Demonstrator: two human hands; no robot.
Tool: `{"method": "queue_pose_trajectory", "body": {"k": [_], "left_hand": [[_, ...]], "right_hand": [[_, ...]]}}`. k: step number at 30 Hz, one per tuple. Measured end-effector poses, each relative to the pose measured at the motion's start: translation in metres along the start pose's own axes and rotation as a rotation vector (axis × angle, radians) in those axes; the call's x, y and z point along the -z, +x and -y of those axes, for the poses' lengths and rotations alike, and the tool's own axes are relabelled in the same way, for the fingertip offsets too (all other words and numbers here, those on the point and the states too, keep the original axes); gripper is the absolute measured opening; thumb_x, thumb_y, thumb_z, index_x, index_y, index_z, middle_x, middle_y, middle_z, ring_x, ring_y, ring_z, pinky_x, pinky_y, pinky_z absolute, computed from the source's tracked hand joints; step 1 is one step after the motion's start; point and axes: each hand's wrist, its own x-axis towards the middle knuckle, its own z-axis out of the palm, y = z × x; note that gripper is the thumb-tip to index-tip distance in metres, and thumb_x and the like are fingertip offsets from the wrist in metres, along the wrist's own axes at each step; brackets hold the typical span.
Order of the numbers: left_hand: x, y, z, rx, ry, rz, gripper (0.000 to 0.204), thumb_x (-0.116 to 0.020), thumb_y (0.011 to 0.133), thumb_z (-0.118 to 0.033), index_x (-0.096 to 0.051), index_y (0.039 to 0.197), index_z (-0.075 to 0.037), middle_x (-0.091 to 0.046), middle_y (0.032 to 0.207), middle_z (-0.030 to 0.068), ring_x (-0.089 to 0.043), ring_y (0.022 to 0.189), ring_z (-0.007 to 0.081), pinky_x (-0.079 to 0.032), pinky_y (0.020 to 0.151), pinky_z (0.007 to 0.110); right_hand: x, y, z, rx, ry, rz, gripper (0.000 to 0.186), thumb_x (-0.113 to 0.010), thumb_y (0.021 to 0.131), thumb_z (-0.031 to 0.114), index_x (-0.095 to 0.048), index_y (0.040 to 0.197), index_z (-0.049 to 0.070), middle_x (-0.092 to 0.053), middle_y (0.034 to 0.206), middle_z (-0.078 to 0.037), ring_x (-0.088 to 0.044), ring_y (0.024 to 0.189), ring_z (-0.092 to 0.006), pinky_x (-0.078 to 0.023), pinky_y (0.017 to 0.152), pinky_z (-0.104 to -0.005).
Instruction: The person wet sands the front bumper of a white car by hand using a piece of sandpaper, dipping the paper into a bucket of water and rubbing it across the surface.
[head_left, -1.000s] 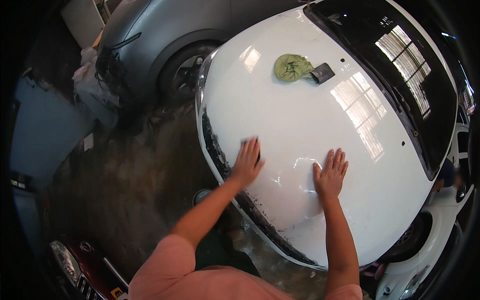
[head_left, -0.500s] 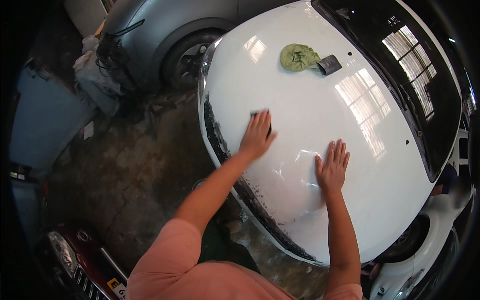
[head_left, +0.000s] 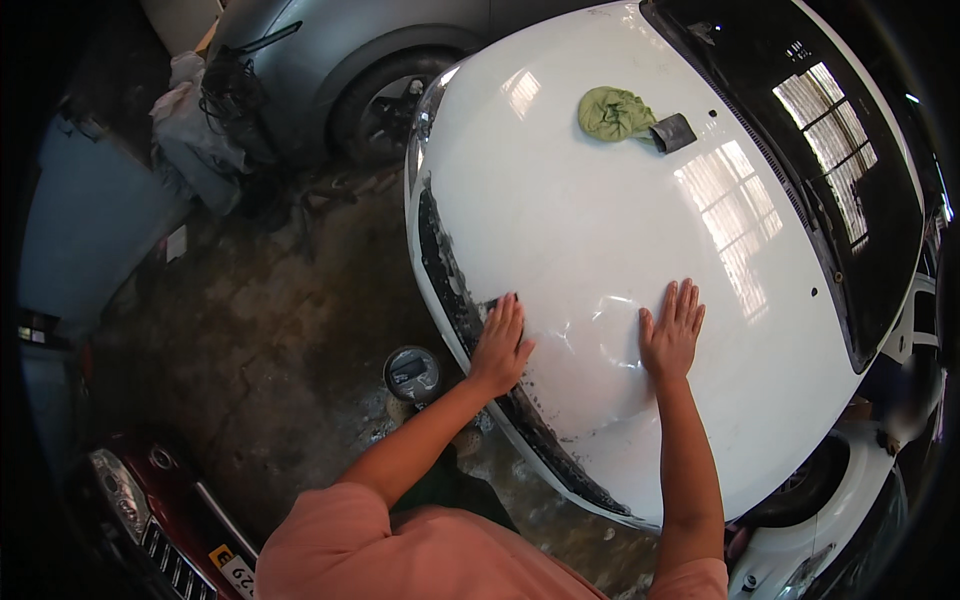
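Observation:
My left hand (head_left: 499, 348) lies flat near the front edge of a white car hood (head_left: 590, 215), pressing a dark piece of sandpaper (head_left: 490, 303) against it. Most of that sheet is hidden under the palm and fingers. Farther right, my right hand (head_left: 670, 340) rests open on the wet, shiny paint, with nothing visible under it. A bunched green cloth (head_left: 612, 114) lies at the far side of the hood, with a folded dark grey sheet (head_left: 673, 133) at its right end. Along the front edge runs a black, scuffed strip (head_left: 445, 265).
On the floor by the hood's front stands a round bucket (head_left: 391, 362) with a dark object inside. A grey car (head_left: 330, 55) is behind, a dark red car (head_left: 185, 500) at lower left, another white car (head_left: 815, 535) at lower right. Near it, part of a person (head_left: 885, 385) shows.
My left hand has slid toward me and slightly left with the sandpaper, down to the hood's front edge. My right hand stays almost in place. The bucket has come into fuller view.

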Motion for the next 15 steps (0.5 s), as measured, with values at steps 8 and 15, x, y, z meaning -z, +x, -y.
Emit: {"method": "queue_pose_trajectory", "body": {"k": [8, 15], "left_hand": [[-0.01, 0.175, -0.074, -0.253, -0.021, -0.101, 0.071, -0.052, 0.103, -0.037, -0.033, 0.152, 0.011, -0.03, 0.163, 0.0263, -0.022, 0.155, 0.0358, -0.016, 0.128, 0.046], [0.013, 0.071, 0.007, -0.204, 0.136, -0.042, 0.074, -0.049, 0.105, -0.044, -0.031, 0.155, 0.007, -0.027, 0.165, 0.0236, -0.018, 0.156, 0.0357, -0.018, 0.127, 0.048]], "right_hand": [[0.0, 0.006, 0.007, 0.027, 0.006, 0.013, 0.07, -0.046, 0.104, 0.047, -0.036, 0.156, 0.001, -0.028, 0.165, -0.021, -0.022, 0.155, -0.036, -0.014, 0.127, -0.0525], [0.004, 0.004, 0.002, -0.022, 0.021, 0.015, 0.071, -0.047, 0.104, 0.047, -0.036, 0.157, 0.001, -0.029, 0.166, -0.02, -0.022, 0.156, -0.0349, -0.014, 0.127, -0.0513]]}}
